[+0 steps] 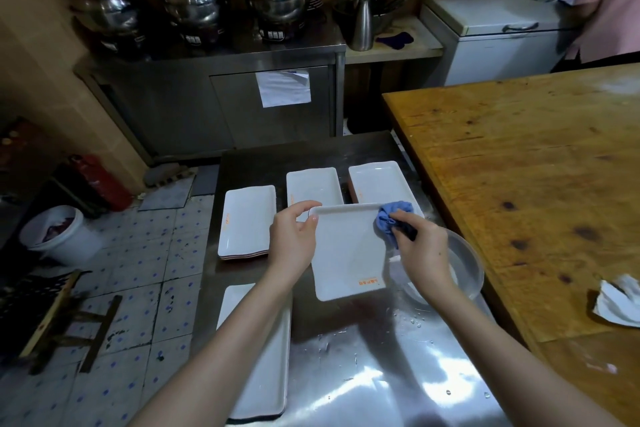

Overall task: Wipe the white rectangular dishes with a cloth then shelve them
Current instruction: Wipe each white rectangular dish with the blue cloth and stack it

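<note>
Dish (349,253), white and rectangular, sits between both hands over the steel table (381,357). Fingers of the left hand (294,236) curl round its far-left corner, gripping the rim. At its far-right corner the right hand (420,246) clutches a bunched blue cloth (391,218), pressing it onto the dish.

1. Left hand (294,236) grips the left edge of a white rectangular dish (346,253) over the steel table (381,374).
2. Right hand (420,246) presses a blue cloth (393,217) on its far right corner.
3. A clear bowl (467,267), perhaps wet, sits just right.
</note>
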A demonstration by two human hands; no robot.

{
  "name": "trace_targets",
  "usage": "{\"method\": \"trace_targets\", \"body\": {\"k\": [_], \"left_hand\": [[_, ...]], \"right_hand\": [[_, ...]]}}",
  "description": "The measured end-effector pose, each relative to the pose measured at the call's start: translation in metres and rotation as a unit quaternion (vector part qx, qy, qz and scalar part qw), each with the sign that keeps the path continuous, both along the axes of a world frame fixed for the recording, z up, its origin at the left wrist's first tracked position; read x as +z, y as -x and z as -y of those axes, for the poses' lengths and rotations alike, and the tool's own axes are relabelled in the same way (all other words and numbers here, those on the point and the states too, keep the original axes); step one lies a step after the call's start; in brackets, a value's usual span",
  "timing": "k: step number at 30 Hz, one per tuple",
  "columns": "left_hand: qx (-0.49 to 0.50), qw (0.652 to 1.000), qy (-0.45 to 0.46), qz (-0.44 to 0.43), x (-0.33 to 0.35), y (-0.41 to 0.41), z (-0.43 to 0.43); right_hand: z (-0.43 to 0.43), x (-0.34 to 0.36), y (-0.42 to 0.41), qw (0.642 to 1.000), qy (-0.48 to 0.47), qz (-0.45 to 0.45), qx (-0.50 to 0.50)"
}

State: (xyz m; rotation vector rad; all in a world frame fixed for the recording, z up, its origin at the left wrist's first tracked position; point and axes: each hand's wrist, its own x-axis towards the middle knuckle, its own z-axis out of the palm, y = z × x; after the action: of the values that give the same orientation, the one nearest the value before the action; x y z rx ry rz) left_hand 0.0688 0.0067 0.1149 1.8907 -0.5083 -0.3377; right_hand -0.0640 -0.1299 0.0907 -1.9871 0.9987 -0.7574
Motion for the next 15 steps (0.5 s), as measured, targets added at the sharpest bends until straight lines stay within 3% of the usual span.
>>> {"method": "trace_targets", "body": {"k": [5, 8, 11, 15], "left_hand": [[0.007, 1.0, 0.001, -0.02, -0.002, 0.005, 0.0], [0.008, 1.0, 0.006, -0.023, -0.002, 0.005, -0.001], [0.002, 0.999, 0.01, -0.031, -0.002, 0.005, -0.001], [0.002, 0.999, 0.017, -0.04, -0.002, 0.006, -0.002]], "right_hand": [[-0.029, 0.001, -0.018, 0.997, 0.022, 0.035, 0.063], [-0.04, 0.0, -0.025, 0.99, 0.086, 0.036, 0.102], [-0.042, 0.001, -0.027, 0.974, 0.172, 0.011, 0.148], [-0.039, 0.002, -0.023, 0.967, 0.192, -0.01, 0.17]]}}
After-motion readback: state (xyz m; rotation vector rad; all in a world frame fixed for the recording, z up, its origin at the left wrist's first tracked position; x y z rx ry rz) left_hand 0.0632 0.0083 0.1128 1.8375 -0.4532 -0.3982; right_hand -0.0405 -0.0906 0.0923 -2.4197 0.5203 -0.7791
